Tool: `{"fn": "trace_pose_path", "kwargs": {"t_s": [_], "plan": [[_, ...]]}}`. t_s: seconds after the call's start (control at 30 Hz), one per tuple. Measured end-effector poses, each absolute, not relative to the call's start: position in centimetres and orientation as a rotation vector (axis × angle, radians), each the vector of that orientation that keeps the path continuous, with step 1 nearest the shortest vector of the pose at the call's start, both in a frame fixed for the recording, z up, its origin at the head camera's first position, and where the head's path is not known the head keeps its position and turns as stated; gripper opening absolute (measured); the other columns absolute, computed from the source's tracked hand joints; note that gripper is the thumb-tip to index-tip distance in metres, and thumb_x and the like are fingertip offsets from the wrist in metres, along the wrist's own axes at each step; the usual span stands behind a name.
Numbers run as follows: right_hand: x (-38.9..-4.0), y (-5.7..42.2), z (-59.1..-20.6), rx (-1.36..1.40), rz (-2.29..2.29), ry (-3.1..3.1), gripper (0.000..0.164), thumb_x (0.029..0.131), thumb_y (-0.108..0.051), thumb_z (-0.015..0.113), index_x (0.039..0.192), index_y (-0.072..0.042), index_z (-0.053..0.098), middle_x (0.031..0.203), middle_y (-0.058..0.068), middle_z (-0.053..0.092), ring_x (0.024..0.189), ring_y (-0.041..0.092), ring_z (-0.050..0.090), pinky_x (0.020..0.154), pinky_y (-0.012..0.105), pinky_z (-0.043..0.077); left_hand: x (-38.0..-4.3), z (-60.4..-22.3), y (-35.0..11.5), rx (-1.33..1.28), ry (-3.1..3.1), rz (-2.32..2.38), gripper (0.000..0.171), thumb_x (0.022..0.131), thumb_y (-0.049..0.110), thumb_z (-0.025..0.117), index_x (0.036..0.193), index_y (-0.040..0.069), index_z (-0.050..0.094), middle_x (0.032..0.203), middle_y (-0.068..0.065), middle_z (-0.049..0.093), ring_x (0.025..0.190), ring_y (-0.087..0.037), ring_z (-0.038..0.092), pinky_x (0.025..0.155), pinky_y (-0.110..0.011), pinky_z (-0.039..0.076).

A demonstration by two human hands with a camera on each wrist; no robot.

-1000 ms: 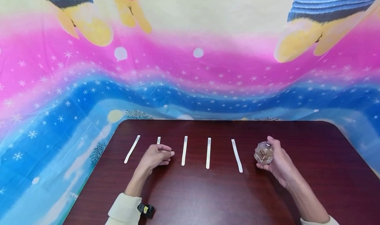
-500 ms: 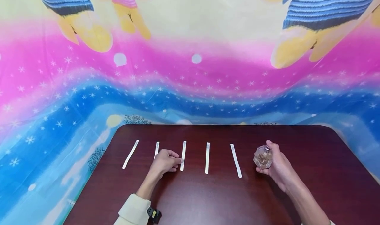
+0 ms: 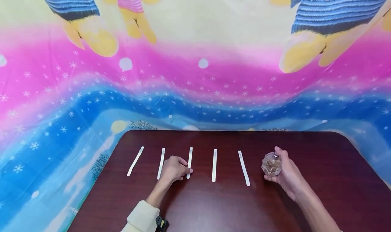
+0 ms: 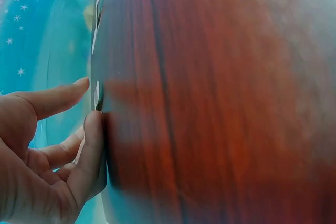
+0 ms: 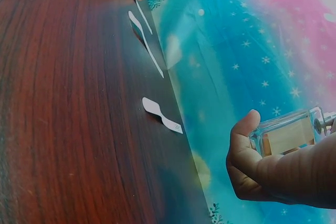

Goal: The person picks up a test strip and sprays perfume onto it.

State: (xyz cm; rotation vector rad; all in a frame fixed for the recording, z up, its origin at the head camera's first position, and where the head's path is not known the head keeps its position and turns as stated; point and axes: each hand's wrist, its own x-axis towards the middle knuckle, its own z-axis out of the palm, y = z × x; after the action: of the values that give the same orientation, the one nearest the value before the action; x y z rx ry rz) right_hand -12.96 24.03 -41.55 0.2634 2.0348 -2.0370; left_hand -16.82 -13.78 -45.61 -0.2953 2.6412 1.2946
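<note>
My left hand is low over the dark red table, its thumb and fingertips at the near end of the middle white paper strip. In the left wrist view, a gap separates the thumb and forefinger, and a strip shows close by them. The back of this hand overlaps the edge of another strip. Over on the right, my right hand grips a faceted clear glass perfume bottle, thumb up at its silver neck and fingers beneath. The right wrist view shows the bottle side-on with pale amber liquid.
More strips lie in the same row: one at the far left, one right of the middle and a slanted one nearest the bottle. A patterned cloth hangs behind the table's back edge.
My left hand has moved right, from over the second strip to the near end of the middle one. My right hand keeps its hold on the perfume bottle. The head view has shifted slightly.
</note>
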Motion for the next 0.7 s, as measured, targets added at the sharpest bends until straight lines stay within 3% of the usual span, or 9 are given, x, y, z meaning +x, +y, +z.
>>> {"fn": "trace_pose_path", "kwargs": {"t_s": [0.13,0.4,0.7], "plan": [[-12.8,24.0,-41.7,0.264,-2.043,2.033,0.064,0.113,-0.061,0.025,0.131,-0.005,0.049,0.106,-0.001,0.065,0.096,0.016,0.065,0.079,0.036,0.064,-16.7,-46.0,-13.6,-0.293,2.736,1.163,0.029,0.072,0.013,0.097,0.09,0.009,0.075,0.065,-0.001,0.071,0.05,-0.011,0.064,0.051,-0.024,0.054],[-12.9,23.8,-41.7,0.251,-2.043,2.033,0.06,0.113,-0.061,0.025,0.125,-0.008,0.053,0.105,0.0,0.065,0.094,0.016,0.066,0.078,0.036,0.064,-16.8,-46.4,-13.5,-0.223,2.902,0.947,0.027,0.07,0.018,0.097,0.088,0.016,0.076,0.072,0.006,0.073,0.076,-0.019,0.068,0.071,-0.04,0.056],[-13.0,23.8,-41.5,0.244,-2.037,2.027,0.062,0.113,-0.061,0.025,0.13,-0.006,0.048,0.106,0.001,0.064,0.096,0.017,0.066,0.079,0.036,0.064,-19.7,-51.0,-14.7,-0.207,2.877,0.872,0.024,0.071,0.03,0.096,0.083,0.033,0.076,0.07,0.015,0.071,0.076,-0.016,0.067,0.062,-0.035,0.051]]}}
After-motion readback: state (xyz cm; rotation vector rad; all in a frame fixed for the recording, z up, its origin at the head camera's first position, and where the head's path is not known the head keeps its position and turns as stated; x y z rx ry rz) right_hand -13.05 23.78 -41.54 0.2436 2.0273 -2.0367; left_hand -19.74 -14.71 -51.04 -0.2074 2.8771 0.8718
